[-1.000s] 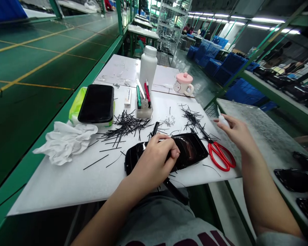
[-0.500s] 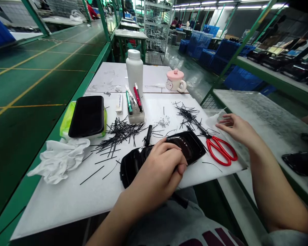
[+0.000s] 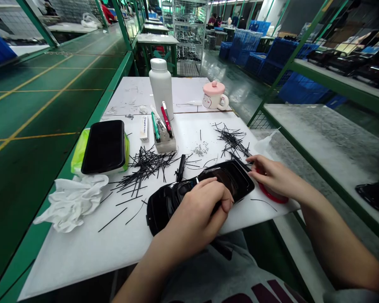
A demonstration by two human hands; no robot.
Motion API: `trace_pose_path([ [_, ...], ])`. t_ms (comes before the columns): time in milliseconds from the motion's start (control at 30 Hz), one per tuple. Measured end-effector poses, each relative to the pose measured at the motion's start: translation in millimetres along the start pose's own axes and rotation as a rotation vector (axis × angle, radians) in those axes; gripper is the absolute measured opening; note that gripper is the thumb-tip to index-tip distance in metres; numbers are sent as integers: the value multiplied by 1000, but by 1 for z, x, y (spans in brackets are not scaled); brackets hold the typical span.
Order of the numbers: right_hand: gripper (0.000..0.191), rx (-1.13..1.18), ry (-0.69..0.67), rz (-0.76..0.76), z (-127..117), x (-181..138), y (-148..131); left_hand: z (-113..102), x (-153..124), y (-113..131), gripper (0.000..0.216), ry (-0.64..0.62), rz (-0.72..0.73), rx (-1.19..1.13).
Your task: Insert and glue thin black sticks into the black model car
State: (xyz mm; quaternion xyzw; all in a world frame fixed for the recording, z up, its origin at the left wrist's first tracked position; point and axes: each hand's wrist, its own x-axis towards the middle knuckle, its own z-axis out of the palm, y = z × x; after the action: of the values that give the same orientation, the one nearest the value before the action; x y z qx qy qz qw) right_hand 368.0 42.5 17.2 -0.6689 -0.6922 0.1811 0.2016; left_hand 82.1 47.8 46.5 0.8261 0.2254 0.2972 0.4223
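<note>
My left hand (image 3: 202,206) rests with curled fingers over a glossy black plastic part (image 3: 162,206), which lies across the front of the white table. What its fingertips pinch is partly hidden. My right hand (image 3: 274,176) is closed round the red-handled scissors (image 3: 270,194), covering most of the handles. Their dark blades point away toward a pile of thin black strips (image 3: 232,139). A second, larger heap of black strips (image 3: 147,166) lies left of the part. Just behind the part, a short black piece (image 3: 181,168) leans outward.
At the left are a white crumpled cloth (image 3: 74,202) and a black tray (image 3: 104,147) on a green pack. Farther back stand a pen holder (image 3: 166,145), a white bottle (image 3: 161,86) and a lidded mug (image 3: 213,99). A green-framed rack (image 3: 328,82) runs along the right.
My right hand has moved left and down from beside the table edge onto the scissors' red handles. My left hand has stayed over the black part. The view has shifted slightly.
</note>
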Motion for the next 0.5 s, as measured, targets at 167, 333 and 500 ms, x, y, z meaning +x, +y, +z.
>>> trace_pose_path([
  [167, 51, 431, 417, 69, -16, -18, -22, 1, -1, 2, 22, 19, -62, -53],
  [333, 17, 784, 362, -49, -3, -44, -64, 2, -1, 0, 22, 29, -88, -90],
  [500, 11, 832, 252, -193, 10, -49, -74, 2, -3, -1, 22, 37, -96, -105],
])
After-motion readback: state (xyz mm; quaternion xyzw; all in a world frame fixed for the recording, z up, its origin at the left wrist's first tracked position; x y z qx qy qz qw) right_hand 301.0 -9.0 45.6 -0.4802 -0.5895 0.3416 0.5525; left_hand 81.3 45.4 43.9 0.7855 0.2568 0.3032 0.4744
